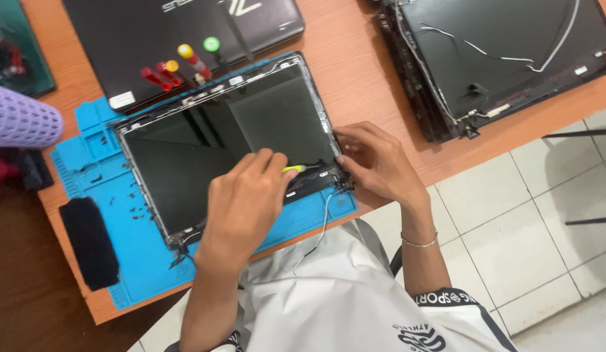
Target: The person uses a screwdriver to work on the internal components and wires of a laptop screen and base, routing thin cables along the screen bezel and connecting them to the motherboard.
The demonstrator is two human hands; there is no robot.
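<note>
A bare laptop screen panel (205,140) in a thin metal frame lies on a blue work mat (136,261). My left hand (244,202) is closed around a small yellow-green tool (294,169), its tip resting at the panel's lower right edge. My right hand (374,163) presses its fingers on the panel's right corner by the black hinge area (345,184). A thin white cable (324,218) trails from that corner toward my lap.
Several screwdrivers (179,65) with red, yellow and green handles lie above the panel on a closed black laptop (153,26). A stack of opened laptop lids (505,58) sits at the top right. A black pad (89,241) and small screws (136,202) are on the mat.
</note>
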